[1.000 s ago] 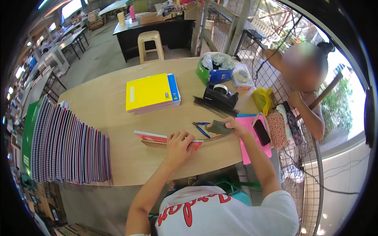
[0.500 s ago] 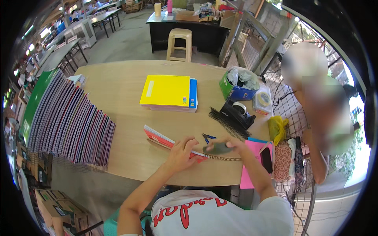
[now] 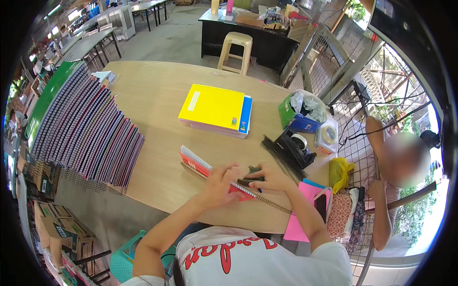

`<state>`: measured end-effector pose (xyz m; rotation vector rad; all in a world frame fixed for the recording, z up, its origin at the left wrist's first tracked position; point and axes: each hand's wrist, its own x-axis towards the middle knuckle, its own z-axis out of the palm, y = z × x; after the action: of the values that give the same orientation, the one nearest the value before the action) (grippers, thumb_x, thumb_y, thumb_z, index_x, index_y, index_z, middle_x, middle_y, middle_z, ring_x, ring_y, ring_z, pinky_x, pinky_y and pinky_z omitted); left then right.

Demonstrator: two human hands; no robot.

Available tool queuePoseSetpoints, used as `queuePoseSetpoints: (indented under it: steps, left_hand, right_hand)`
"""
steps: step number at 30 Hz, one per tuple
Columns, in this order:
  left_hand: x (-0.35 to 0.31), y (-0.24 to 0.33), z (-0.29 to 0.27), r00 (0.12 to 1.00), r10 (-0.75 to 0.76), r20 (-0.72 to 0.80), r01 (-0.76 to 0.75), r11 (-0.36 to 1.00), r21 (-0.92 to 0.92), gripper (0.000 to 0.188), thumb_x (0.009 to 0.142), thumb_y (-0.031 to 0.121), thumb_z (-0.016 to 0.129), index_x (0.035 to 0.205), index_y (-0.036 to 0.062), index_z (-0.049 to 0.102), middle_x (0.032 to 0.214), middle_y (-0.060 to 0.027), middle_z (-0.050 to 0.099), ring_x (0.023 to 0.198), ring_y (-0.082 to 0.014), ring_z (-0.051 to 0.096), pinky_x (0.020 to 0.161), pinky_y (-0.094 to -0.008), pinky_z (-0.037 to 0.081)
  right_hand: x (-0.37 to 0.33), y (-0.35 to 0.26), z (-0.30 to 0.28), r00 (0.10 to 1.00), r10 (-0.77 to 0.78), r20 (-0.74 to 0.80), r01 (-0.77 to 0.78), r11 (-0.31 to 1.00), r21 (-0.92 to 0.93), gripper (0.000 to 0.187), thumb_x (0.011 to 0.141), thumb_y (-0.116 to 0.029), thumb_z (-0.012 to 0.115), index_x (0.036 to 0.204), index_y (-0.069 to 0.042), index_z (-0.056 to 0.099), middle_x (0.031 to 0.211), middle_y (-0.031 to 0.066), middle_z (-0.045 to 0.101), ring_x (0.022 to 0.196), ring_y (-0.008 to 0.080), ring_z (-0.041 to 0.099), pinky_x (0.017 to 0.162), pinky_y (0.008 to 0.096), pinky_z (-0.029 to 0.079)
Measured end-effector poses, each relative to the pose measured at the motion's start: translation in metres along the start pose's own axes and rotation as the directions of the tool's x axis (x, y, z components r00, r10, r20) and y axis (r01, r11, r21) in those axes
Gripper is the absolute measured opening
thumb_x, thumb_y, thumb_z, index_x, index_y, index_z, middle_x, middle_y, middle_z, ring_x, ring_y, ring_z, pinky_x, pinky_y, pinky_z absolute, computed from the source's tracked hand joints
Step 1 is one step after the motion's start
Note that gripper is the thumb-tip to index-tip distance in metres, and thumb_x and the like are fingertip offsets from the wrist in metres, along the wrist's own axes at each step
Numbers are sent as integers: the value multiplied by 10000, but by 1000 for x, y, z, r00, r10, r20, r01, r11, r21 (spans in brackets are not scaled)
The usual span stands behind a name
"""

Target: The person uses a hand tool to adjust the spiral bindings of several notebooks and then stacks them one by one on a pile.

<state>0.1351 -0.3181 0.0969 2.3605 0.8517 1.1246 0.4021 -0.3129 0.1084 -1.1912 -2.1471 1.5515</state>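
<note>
Binding a red notebook at the near table edge

The left hand lies flat, fingers spread, pinning the red-covered notebook, which sits at about six o'clock on the wooden table. The right hand is curled around a small dark tool at the book's spine, by the wire coil that sticks out toward five o'clock. I'd judge the coil is being seated or crimped; the next move calls for a steady cover and working along the spine. The right hand's fingers hide the tool's tip, so what it is stays unclear. Loose black binding combs lie at three o'clock, and a yellow-topped notebook stack at twelve.
</note>
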Motion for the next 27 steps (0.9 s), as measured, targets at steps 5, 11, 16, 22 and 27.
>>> queuePoseSetpoints:
  steps: [5,11,16,22,27]
  left_hand:
    - [-8,-35,-34,995,-65,77,50,981,186,399,707,202,827,1022,152,589,1031,-14,620,1005,-230,588,954,-454,339]
    - [-8,-56,-42,984,11,179,-17,999,30,317,723,223,816,946,169,597,939,2,604,954,-202,585,901,-454,317]
    - [-2,-47,-59,964,34,263,-24,999,-39,256,745,251,804,927,194,633,924,26,600,929,-194,574,866,-453,298]
    - [-3,-51,-52,957,125,261,-143,988,53,160,781,304,768,855,226,650,922,50,609,933,-185,559,851,-464,288]
    - [5,-64,-59,955,162,247,-180,982,49,162,778,322,771,834,227,652,923,50,613,913,-183,554,835,-448,289]
  right_hand:
    - [10,-17,4,993,-71,92,63,994,90,527,882,-363,649,1325,-77,647,1304,204,586,1251,285,516,1050,388,392]
    - [17,-17,25,961,-277,24,255,911,323,623,877,-495,612,1317,-55,651,1214,200,622,1140,304,558,1018,402,389]
    - [11,-39,32,996,44,-74,-40,998,53,581,886,-429,603,1318,-42,640,1358,208,567,1245,341,523,1066,405,378]
    - [-6,-25,27,973,-121,-196,227,653,723,668,845,-494,607,1254,31,659,1291,185,602,1179,285,574,1016,394,430]
    - [12,-35,37,936,223,-271,-205,974,96,801,803,-591,584,1213,92,663,1290,190,591,1191,282,561,1028,395,418]
